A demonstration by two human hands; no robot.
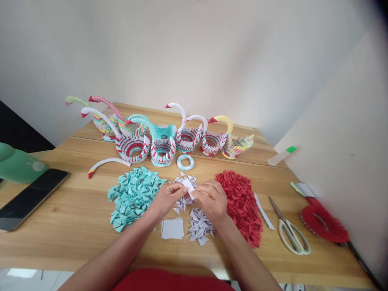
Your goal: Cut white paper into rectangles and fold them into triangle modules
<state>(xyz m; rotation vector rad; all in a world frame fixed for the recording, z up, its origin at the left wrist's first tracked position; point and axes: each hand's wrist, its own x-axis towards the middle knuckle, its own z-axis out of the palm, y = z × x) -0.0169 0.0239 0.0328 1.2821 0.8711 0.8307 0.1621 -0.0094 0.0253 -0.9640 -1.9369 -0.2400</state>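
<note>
Both hands meet over the middle of the table, pinching one small white paper piece (pixel 189 188) between them. My left hand (pixel 167 199) grips its left edge with thumb and fingers. On the right edge, my right hand (pixel 213 199) holds it with curled fingers. Beneath and behind the hands lies a pile of white folded triangles (pixel 182 203); a second white pile (pixel 200 226) is nearer the front. A stack of white paper rectangles (pixel 172 228) sits beside it. Teal triangles (pixel 133 198) are heaped to the left, red ones (pixel 241 206) to the right.
Several paper swans (pixel 133 147) line the back of the wooden table (pixel 75 202). A teal-and-white ring (pixel 185 162) lies before them. Scissors (pixel 291 232) and a red round object (pixel 324 222) are at right; a phone (pixel 33 198) and green bottle (pixel 21 163) at left.
</note>
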